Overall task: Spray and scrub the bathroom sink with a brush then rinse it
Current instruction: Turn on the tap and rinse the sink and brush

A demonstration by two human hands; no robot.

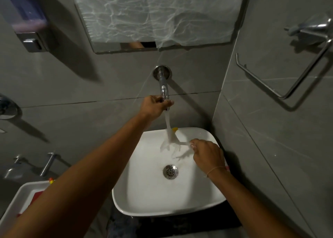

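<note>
Grey tiled walls enclose a white sink with water falling from the wall tap onto a small brush, which is grasped in the right hand just beyond its fingertips, above the drain. The rinse is probably best done by turning the bristles in the stream and sweeping water around the basin walls. The left hand is closed on the tap's end, arm fully extended; the right wrist is bent inward.

Dim overhead light casts hard shadows on grey walls (edges bowed), the water stream perhaps motion-blurred.
</note>
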